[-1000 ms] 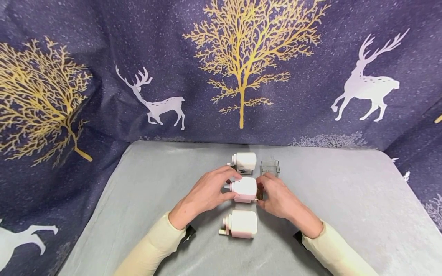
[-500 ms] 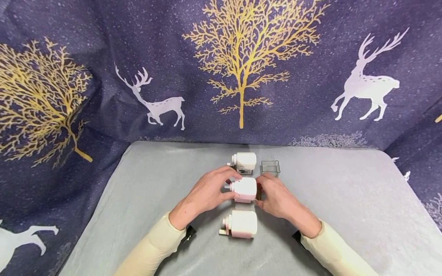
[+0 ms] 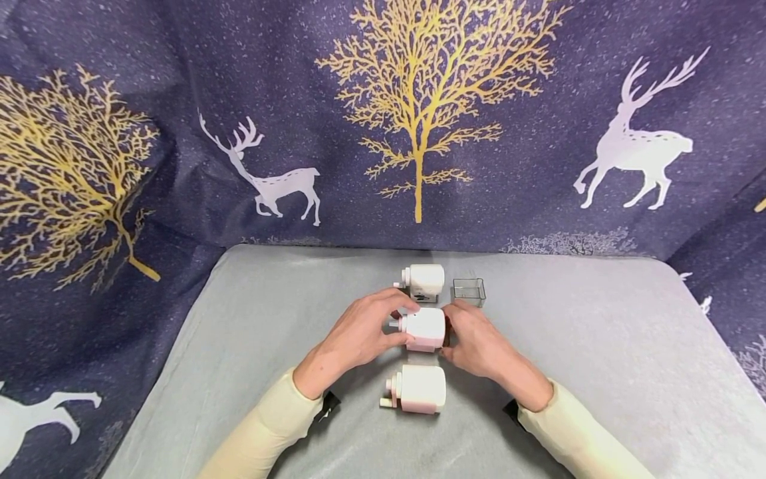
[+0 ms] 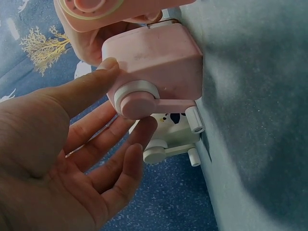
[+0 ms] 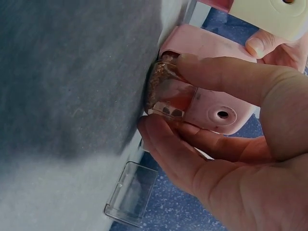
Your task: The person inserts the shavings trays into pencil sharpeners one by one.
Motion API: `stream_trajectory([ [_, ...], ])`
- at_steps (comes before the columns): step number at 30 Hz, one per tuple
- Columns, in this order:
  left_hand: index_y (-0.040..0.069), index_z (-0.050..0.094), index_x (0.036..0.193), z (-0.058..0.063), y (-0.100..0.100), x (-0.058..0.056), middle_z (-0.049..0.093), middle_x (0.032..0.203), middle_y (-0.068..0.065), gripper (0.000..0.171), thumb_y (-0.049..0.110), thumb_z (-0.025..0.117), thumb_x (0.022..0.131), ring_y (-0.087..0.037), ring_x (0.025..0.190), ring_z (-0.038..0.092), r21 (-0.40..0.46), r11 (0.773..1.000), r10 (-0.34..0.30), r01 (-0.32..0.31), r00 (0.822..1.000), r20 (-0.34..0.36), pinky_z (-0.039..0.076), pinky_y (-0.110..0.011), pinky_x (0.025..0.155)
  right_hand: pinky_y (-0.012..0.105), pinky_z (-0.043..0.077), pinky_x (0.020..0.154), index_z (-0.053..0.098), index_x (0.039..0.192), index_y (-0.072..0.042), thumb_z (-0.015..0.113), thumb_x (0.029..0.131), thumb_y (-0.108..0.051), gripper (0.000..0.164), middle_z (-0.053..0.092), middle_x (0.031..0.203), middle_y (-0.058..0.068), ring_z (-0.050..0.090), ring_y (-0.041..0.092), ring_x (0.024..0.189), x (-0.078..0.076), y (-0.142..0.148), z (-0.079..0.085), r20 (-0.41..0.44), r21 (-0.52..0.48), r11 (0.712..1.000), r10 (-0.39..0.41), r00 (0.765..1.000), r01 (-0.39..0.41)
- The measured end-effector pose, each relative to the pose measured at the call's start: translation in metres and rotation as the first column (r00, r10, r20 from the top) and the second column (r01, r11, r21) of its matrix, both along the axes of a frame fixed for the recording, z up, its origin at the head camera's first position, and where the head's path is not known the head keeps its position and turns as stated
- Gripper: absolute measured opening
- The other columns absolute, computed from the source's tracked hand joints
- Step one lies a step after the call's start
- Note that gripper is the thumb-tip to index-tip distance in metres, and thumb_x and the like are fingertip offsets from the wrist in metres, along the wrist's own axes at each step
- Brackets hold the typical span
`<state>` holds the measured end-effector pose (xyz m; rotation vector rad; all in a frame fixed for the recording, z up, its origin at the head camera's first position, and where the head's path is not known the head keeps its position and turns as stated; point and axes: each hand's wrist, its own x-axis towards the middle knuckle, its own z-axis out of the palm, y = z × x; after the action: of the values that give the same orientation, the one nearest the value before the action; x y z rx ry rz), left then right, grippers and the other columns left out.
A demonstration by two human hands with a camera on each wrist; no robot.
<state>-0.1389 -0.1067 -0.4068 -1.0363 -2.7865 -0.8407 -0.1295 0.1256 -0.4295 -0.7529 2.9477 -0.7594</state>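
A pink hand-crank pencil sharpener (image 3: pixel 425 329) stands in the middle of a row of three. My left hand (image 3: pixel 361 330) grips its crank side, thumb on the near face and fingertips on the far one; the crank (image 4: pixel 175 105) shows in the left wrist view. On the opposite end my right hand (image 3: pixel 483 342) pinches a clear shavings drawer (image 5: pixel 168 91) between thumb and fingers. The drawer holds brown shavings and sits partly inside the sharpener's lower opening. Above it in the right wrist view is the pencil hole (image 5: pixel 223 114).
A pink and cream sharpener (image 3: pixel 423 388) stands nearer me, and a white one (image 3: pixel 427 279) with a dark print behind. Right of the white one lies another clear drawer (image 3: pixel 469 291). The grey tabletop (image 3: pixel 269 286) meets a dark patterned cloth (image 3: pixel 269 226) at the back.
My right hand has shifted slightly left, and less of the drawer shows outside the pink sharpener. My left hand and the sharpeners have kept their places.
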Motion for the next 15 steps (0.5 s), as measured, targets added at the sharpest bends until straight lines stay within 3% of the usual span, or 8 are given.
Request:
stream_trajectory([
  [15, 0.018, 0.065, 0.123, -0.0008, -0.0001, -0.0003, 0.059, 0.121, 0.010, 0.049, 0.030, 0.081, 0.078, -0.006, 0.096, 0.059, 0.015, 1.000, -0.008, 0.008, 1.000, 0.002, 0.050, -0.026, 0.084, 0.027, 0.050, 0.067, 0.063, 0.096, -0.008, 0.087, 0.057, -0.012, 0.046, 0.054, 0.085, -0.004, 0.050, 0.012, 0.077, -0.0022, -0.0036, 0.0007, 0.022, -0.015, 1.000, -0.016, 1.000, 0.017],
])
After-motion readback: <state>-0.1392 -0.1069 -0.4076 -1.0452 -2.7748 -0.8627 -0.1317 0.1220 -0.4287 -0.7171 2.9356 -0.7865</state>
